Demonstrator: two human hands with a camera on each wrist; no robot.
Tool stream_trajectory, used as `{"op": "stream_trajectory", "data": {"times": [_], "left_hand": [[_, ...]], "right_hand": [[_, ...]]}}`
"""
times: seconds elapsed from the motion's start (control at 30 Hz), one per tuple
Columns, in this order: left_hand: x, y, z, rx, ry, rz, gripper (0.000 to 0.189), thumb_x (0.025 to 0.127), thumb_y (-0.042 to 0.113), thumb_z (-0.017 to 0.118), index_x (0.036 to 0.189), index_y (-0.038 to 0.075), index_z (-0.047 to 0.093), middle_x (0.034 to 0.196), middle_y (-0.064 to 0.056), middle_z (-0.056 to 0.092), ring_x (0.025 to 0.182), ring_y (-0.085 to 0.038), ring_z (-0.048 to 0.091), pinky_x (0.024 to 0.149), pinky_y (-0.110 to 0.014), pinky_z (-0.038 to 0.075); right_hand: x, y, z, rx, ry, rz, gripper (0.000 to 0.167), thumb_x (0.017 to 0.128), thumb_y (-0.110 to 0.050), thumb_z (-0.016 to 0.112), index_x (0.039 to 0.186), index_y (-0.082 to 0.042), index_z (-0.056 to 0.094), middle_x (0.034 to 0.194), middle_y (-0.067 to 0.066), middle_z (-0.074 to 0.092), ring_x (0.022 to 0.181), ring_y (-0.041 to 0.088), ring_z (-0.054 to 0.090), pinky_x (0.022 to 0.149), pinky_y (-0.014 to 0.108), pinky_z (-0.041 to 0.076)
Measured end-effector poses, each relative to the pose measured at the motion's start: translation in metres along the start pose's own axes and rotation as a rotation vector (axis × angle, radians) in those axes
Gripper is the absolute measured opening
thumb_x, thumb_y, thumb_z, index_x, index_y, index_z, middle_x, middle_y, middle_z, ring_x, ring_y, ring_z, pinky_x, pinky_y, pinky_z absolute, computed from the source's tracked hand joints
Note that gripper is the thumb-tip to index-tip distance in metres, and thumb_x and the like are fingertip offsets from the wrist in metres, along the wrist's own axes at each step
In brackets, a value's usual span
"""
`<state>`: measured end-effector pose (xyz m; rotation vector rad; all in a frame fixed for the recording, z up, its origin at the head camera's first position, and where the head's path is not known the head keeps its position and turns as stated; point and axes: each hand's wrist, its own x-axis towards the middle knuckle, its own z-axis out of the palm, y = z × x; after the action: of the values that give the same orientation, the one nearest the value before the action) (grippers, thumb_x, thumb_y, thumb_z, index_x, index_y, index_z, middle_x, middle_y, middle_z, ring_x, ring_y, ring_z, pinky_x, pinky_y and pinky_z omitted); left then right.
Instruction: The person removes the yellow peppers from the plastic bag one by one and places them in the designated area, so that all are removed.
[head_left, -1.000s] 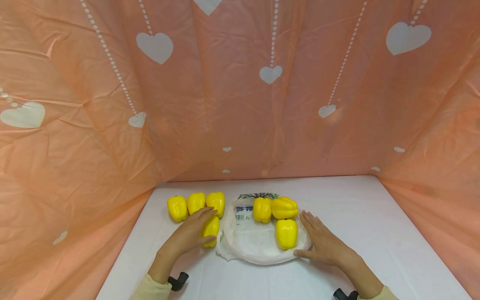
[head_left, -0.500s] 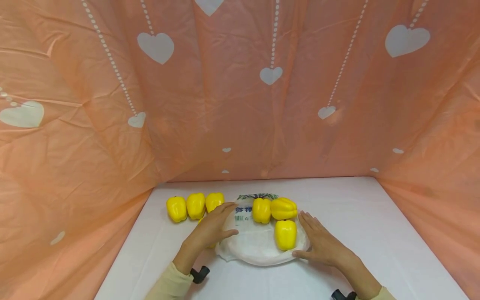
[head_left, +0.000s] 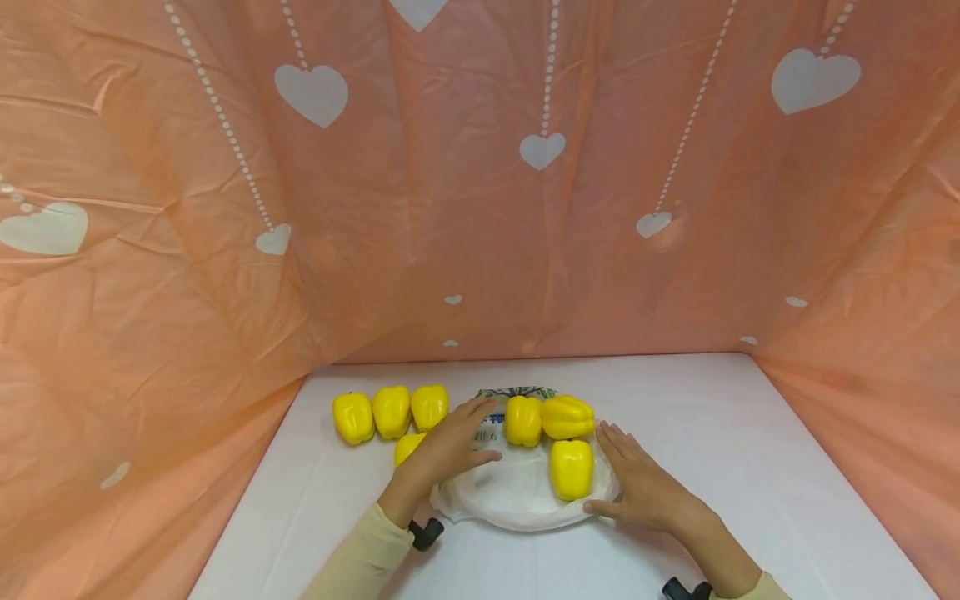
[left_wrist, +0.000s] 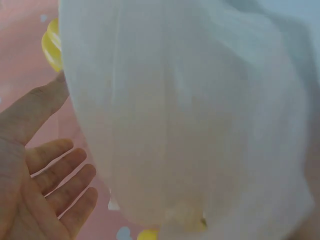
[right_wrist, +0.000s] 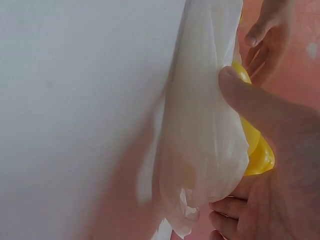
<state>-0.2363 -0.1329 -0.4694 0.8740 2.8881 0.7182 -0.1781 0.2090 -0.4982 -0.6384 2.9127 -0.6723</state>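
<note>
A white plastic bag (head_left: 513, 492) lies with its mouth rolled open on the table, three yellow bell peppers inside: one at the middle back (head_left: 523, 422), a tilted one (head_left: 567, 417) beside it, and one in front (head_left: 572, 470). My left hand (head_left: 448, 448) reaches over the bag's left side, fingers extended, thumb apart, nothing between them. Its spread fingers (left_wrist: 65, 175) show beside the bag in the left wrist view. My right hand (head_left: 651, 485) rests along the bag's right side; in the right wrist view its straight thumb (right_wrist: 250, 100) lies on the rim.
Three yellow bell peppers stand in a row left of the bag: an outer one (head_left: 353, 418), a middle one (head_left: 392, 412) and an inner one (head_left: 430, 406). Another pepper (head_left: 407, 447) is partly hidden by my left hand. A peach heart-patterned curtain (head_left: 525, 250) encloses the white table (head_left: 750, 450).
My left hand has moved right, from beside the front-left pepper to over the bag's left part, uncovering some of that pepper. My right hand and the peppers stay where they were.
</note>
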Motion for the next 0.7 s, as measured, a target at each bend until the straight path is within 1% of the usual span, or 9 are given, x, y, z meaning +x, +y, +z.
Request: {"op": "stream_trajectory", "data": {"times": [0.13,0.27,0.4,0.5,0.7], "left_hand": [[0.011,0.003,0.005,0.007,-0.003,0.012,0.085,0.094,0.031,0.086,0.164,0.01,0.042,0.167,-0.012,0.044,0.151,-0.034,0.046,0.123,-0.051,0.042],[0.022,0.007,0.008,0.052,0.0,0.021,0.086,0.094,0.034,0.086,0.163,0.007,0.043,0.165,-0.013,0.045,0.15,-0.032,0.048,0.123,-0.048,0.043],[0.029,0.009,0.011,0.074,-0.012,-0.004,0.086,0.095,0.036,0.085,0.164,0.007,0.042,0.167,-0.013,0.044,0.151,-0.031,0.046,0.124,-0.048,0.042],[0.033,0.01,0.014,0.062,-0.029,-0.034,0.087,0.095,0.036,0.084,0.165,0.009,0.04,0.168,-0.011,0.042,0.152,-0.03,0.045,0.125,-0.049,0.04],[0.038,0.009,0.018,0.046,-0.044,-0.067,0.087,0.095,0.034,0.085,0.165,0.01,0.04,0.169,-0.011,0.041,0.153,-0.031,0.044,0.126,-0.052,0.038]], "right_hand": [[0.0,-0.001,-0.001,0.002,0.004,-0.017,0.123,0.084,-0.065,0.083,0.165,0.008,0.026,0.173,0.028,0.025,0.16,0.048,0.024,0.129,0.064,0.02],[-0.001,-0.002,-0.002,-0.003,0.005,-0.029,0.123,0.085,-0.065,0.083,0.165,0.009,0.027,0.172,0.029,0.025,0.159,0.048,0.025,0.128,0.064,0.02],[-0.001,-0.002,-0.002,-0.01,0.006,-0.029,0.123,0.084,-0.065,0.083,0.165,0.009,0.027,0.172,0.029,0.026,0.159,0.048,0.025,0.129,0.064,0.02],[-0.001,-0.001,-0.002,-0.006,0.002,-0.023,0.123,0.084,-0.064,0.083,0.165,0.009,0.026,0.173,0.028,0.025,0.16,0.047,0.024,0.128,0.063,0.02],[-0.001,-0.001,-0.001,-0.004,-0.011,-0.019,0.123,0.085,-0.064,0.083,0.165,0.009,0.026,0.173,0.028,0.024,0.16,0.047,0.023,0.129,0.064,0.02]]}}
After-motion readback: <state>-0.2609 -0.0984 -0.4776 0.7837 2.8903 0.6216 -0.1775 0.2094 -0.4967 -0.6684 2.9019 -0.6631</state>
